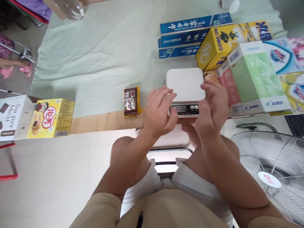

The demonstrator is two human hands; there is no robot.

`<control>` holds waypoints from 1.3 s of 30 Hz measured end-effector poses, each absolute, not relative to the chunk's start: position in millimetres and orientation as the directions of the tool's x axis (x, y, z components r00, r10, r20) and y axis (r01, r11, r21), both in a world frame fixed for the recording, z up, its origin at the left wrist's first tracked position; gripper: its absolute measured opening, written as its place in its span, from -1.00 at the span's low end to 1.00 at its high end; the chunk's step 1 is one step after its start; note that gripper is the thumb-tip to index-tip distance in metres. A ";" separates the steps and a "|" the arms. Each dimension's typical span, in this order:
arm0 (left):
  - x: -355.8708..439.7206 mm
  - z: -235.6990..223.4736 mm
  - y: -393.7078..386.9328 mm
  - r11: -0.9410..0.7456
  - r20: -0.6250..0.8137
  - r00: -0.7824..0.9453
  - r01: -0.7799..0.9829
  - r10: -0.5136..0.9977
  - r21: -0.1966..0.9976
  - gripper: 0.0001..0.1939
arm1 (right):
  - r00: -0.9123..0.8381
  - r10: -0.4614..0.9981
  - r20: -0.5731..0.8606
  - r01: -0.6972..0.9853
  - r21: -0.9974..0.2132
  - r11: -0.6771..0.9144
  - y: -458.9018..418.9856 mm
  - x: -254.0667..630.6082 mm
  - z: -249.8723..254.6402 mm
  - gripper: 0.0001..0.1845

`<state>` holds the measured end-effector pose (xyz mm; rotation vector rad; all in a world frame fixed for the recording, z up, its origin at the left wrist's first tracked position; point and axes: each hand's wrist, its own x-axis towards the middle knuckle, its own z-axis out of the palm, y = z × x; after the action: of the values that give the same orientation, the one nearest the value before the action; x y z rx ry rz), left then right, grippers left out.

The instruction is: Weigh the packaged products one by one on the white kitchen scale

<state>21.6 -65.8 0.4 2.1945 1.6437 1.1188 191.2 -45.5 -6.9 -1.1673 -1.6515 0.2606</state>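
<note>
A white kitchen scale with a small display and round buttons lies at the table's near edge, its plate bare. My left hand is at its left side, fingers stretched out and holding nothing; the fingertips reach the scale's left edge. On the other side, my right hand is open with loosely bent fingers, fingertips by the scale's right edge. Whether either hand presses on it I cannot tell. Left of my left hand lies a brown and yellow cocoa snack packet.
Blue toothpaste boxes, a yellow box and a green-white box crowd the right side. A yellow snack box and a white box stand at the left edge. A fan stands right of my legs.
</note>
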 end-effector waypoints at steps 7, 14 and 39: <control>79.2 -10.7 -44.9 -0.490 0.439 0.270 0.691 0.857 0.532 -0.55 | -0.059 0.928 0.369 0.693 -0.654 0.304 -7.6 234.8 -45.4 -0.31; 95.8 -16.4 -30.1 -0.477 0.430 0.251 0.662 0.867 0.578 -0.48 | -0.064 0.991 0.119 0.762 -0.636 0.125 -0.5 229.7 -37.1 -0.21; 79.9 -5.8 -41.4 -0.455 0.425 0.213 0.640 0.880 0.620 -0.59 | -0.289 0.946 0.147 0.943 -0.128 0.308 -77.2 250.0 3.2 -0.27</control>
<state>79.9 -41.4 -5.8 2.1827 1.4252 1.0917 250.0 -77.2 3.2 -1.7408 -2.3767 0.0243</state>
